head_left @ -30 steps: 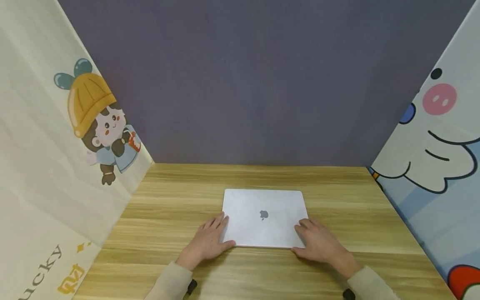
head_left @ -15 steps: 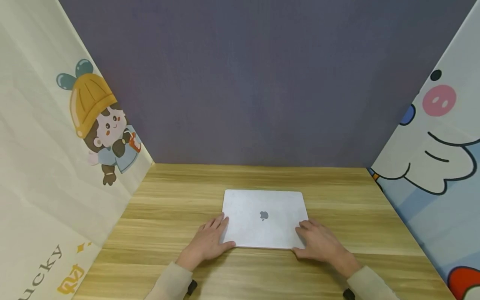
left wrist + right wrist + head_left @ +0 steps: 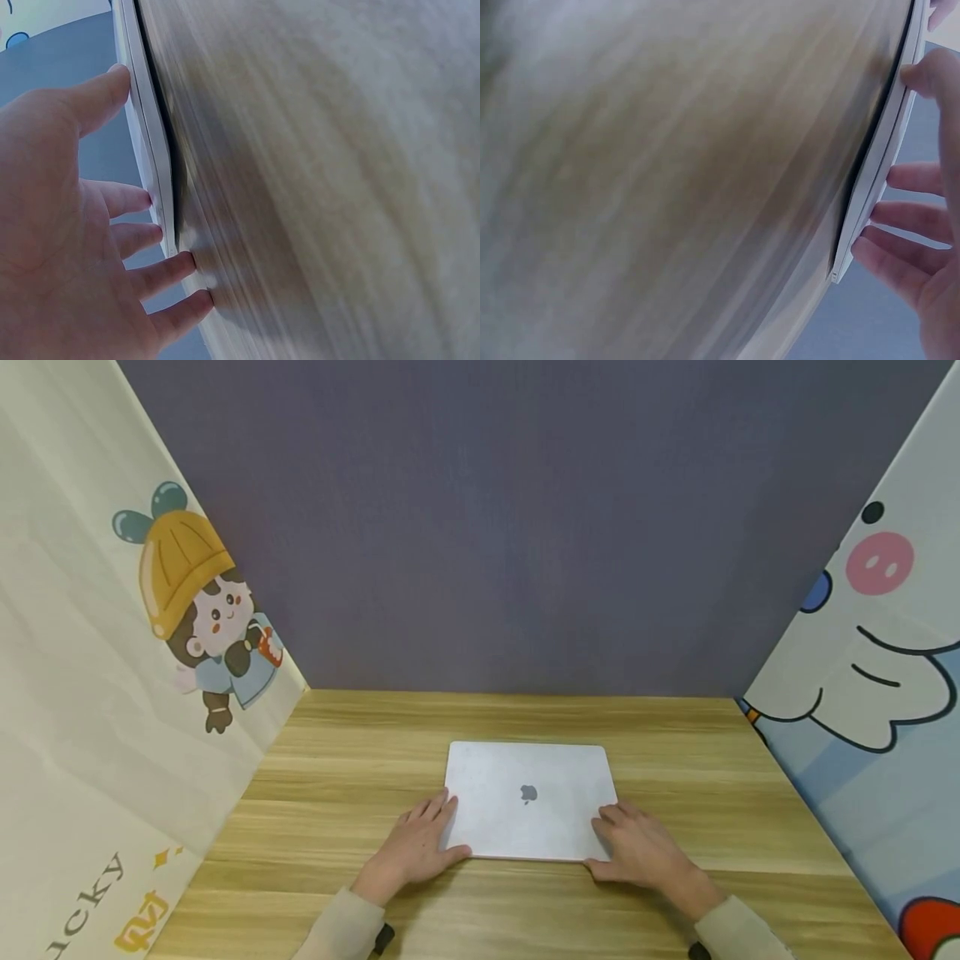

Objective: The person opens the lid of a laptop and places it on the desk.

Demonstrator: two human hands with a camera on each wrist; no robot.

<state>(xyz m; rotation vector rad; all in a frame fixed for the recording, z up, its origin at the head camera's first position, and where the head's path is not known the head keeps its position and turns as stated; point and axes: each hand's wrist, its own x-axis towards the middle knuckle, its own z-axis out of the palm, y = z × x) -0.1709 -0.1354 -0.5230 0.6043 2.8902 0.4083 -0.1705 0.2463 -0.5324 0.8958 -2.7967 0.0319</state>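
Note:
A closed silver laptop with a dark apple logo lies flat on the wooden table, its front edge toward me. My left hand rests at its near left corner with the fingers spread. In the left wrist view the thumb touches the front edge, two fingertips lie on the lid and the other two reach the table. At the near right corner is my right hand, fingers lightly bent. The right wrist view shows its thumb against the front edge and its fingertips on the lid. Neither hand curls round the laptop.
A dark grey panel stands behind the table. Pale cloths with cartoon prints hang along the left side and, with a pig figure, along the right. Dark wrist bands show at both beige sleeves.
The head view has shifted very slightly. Both hands and the laptop stay in the same place.

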